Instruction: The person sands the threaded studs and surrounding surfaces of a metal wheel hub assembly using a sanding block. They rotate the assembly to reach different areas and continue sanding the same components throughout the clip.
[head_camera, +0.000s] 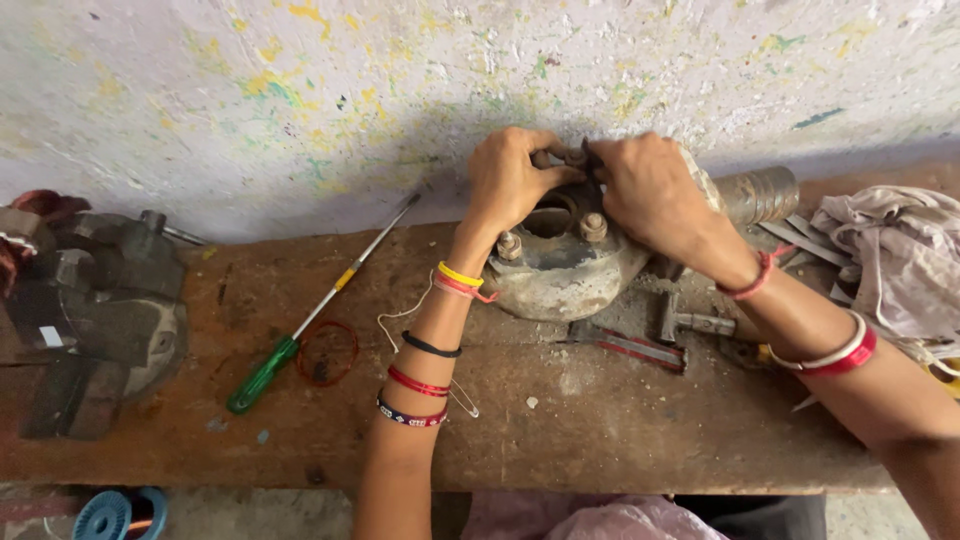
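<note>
A grey cast-metal housing with studs and nuts stands on the wooden bench against the wall. My left hand rests on its top left, fingertips pinched at a small part on the top edge. My right hand covers the top right and grips the same spot from the other side. What the fingers pinch is hidden. Both wrists carry coloured bands and bangles.
A green-handled screwdriver lies at an angle left of my left arm, by a red rubber ring. A bench vise sits at far left. Pliers, a hammer, a metal cylinder and a rag lie right.
</note>
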